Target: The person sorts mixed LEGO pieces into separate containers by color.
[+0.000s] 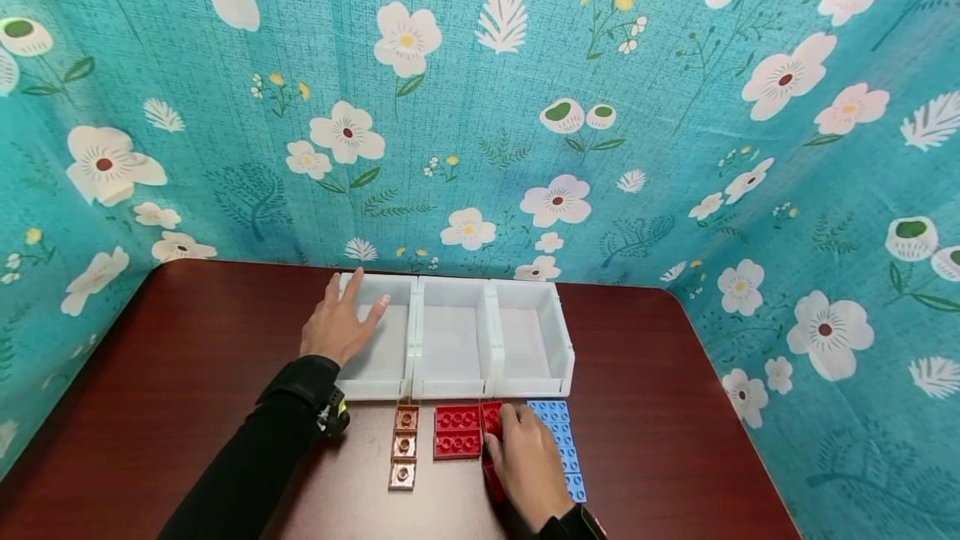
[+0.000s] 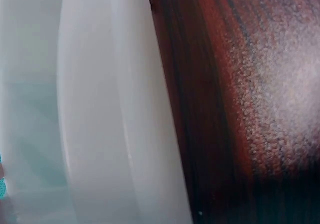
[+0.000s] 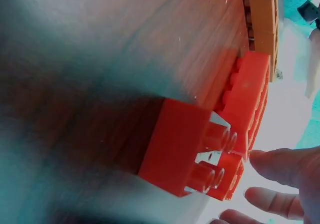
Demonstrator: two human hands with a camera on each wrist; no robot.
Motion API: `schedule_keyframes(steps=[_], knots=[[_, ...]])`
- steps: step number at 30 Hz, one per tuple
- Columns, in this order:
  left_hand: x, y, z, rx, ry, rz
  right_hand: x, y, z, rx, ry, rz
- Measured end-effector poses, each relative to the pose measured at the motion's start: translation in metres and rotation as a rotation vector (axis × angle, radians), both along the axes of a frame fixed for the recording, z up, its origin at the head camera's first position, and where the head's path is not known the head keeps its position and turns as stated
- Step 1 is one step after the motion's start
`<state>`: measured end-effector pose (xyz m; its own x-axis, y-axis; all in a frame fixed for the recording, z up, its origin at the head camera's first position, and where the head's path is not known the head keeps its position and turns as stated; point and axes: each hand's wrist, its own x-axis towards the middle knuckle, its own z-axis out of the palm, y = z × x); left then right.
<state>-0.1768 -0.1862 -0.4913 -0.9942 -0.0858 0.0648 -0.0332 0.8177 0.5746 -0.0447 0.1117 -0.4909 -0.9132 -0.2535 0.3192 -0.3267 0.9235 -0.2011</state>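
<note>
My left hand (image 1: 337,327) is over the left one of three white bins (image 1: 375,390), fingers spread and holding nothing. The left wrist view shows only a bin's pale wall (image 2: 95,103) and the tabletop. My right hand (image 1: 528,461) reaches down over red toy building bricks (image 1: 457,432), its thumb and fingertips close to the column at their right. In the right wrist view the thumb (image 3: 277,166) and fingers (image 3: 272,201) are apart, at the far end of that column. A red brick (image 3: 175,146) stands nearest that camera; the hand partly hides the column from above.
Three copper-brown bricks (image 1: 403,447) form a column left of the red ones. Blue bricks (image 1: 558,440) line up to the right of my right hand. The dark wooden table (image 1: 645,407) meets a turquoise flowered cloth (image 1: 465,148) behind the bins.
</note>
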Motion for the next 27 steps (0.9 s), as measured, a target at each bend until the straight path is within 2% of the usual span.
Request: schedule_keyframes(steps=[10,16,27], knots=[[-0.001,-0.002,-0.001,0.003,-0.003,-0.003,-0.008,-0.005,-0.01,0.042,-0.08,-0.017],[0.0,-0.001,0.0,0.003,-0.007,-0.006,-0.011,-0.007,-0.007,0.012,-0.078,-0.041],[-0.001,-0.002,-0.002,0.017,0.004,-0.005,-0.016,-0.01,-0.004,-0.044,-0.165,0.032]])
